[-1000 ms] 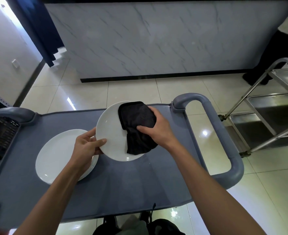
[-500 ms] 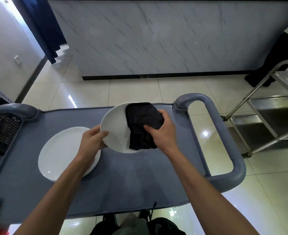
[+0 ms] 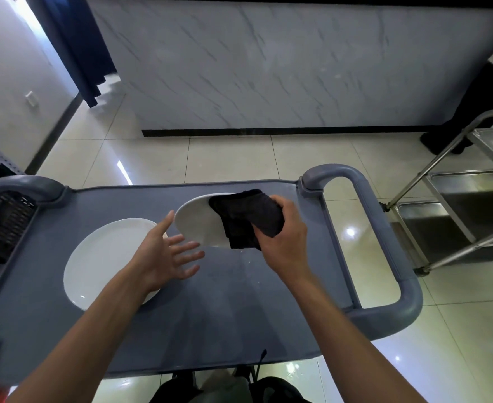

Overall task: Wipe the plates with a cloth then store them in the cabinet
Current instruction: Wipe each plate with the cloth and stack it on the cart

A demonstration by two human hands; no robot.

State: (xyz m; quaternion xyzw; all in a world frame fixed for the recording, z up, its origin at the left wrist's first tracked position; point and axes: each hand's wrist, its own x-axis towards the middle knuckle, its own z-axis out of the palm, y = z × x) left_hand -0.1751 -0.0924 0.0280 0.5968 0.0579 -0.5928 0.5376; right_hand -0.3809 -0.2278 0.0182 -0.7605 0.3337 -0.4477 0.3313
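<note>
Over the grey cart top, as I see it through the head camera:

Right hand: my right hand (image 3: 283, 237) curls round a folded black cloth (image 3: 246, 218) and holds it against the far plate; thumb on the far side of the cloth, fingers wrapped over its near edge.

Black cloth: it covers the right part of that plate and hangs a little past the plate's near rim.

Far plate: a white plate (image 3: 195, 222) at the far middle of the cart, its left part bare. I cannot tell whether it lies flat on the cart or is tipped up.

Left hand: my left hand (image 3: 166, 254) is spread wide, fingers straight and apart, palm turned toward the far plate. It holds nothing; its fingertips sit just beside that plate's near left rim.

Near plate: a second white plate (image 3: 100, 257) lies flat on the cart's left part, partly under my left wrist and forearm.

Cart: a grey cart (image 3: 225, 321) with a looped handle at its right end.

Surroundings: a steel trolley (image 3: 457, 205) stands to the right on the tiled floor, well apart from the plates.
</note>
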